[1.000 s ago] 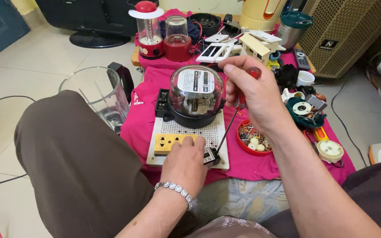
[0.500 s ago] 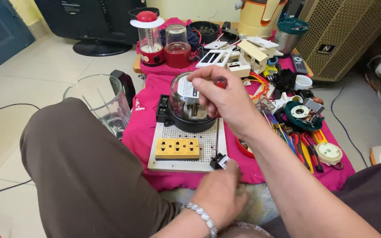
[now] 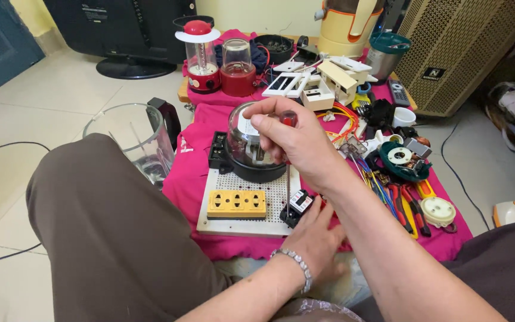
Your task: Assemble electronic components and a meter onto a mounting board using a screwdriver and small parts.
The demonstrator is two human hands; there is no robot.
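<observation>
Blender jug (image 3: 127,138): clear, standing on the floor tiles left of the pink cloth (image 3: 193,179), well apart from both hands.
Socket block (image 3: 236,203): yellow, fixed on the white perforated board (image 3: 222,223), untouched.
Electric meter (image 3: 251,149): glass-domed, black base, at the board's far end.
Left hand (image 3: 314,235): fingers closed round the small black breaker (image 3: 298,206) at the board's right corner.
Right hand (image 3: 290,137): gripping a red-handled screwdriver (image 3: 288,119) upright, shaft running down toward the breaker.
Risk: the tip may slip off the screw and jab the left fingers, which lie just beside it.
Pliers (image 3: 409,206): lying among wires at the right.
</observation>
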